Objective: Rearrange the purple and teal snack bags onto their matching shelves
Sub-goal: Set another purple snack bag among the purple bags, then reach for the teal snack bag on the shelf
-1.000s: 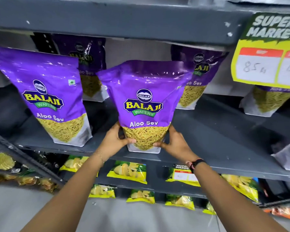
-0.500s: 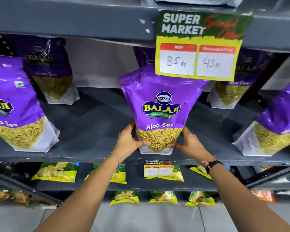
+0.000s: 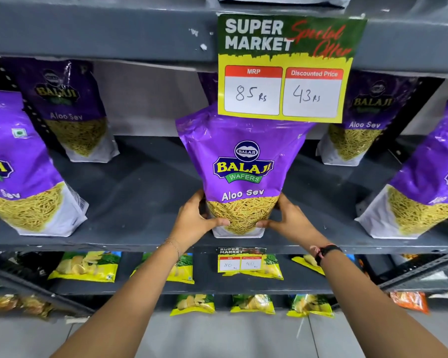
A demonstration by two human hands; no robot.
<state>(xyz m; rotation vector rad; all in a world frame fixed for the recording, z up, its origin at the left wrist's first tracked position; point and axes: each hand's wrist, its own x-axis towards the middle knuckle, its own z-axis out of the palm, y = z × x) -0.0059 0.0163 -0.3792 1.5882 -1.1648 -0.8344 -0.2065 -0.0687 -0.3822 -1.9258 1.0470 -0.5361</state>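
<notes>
A purple Aloo Sev bag (image 3: 243,166) stands upright near the front edge of the dark grey shelf (image 3: 145,192). My left hand (image 3: 194,218) grips its lower left side and my right hand (image 3: 287,218) grips its lower right side, thumbs across the front. Its base rests on the shelf. More purple bags stand on the same shelf: one at the front left (image 3: 23,171), one at the back left (image 3: 70,109), one at the back right (image 3: 360,125) and one at the front right (image 3: 424,182). No teal bag is in view.
A yellow and green price sign (image 3: 285,71) hangs from the shelf above and covers the held bag's top. Yellow and green snack bags (image 3: 86,266) lie on the lower shelves, with a small price tag (image 3: 239,260). An orange bag (image 3: 409,302) sits low right.
The bag has travelled right along the shelf with both hands on it and now stands under the price sign. My view shifted right with it.
</notes>
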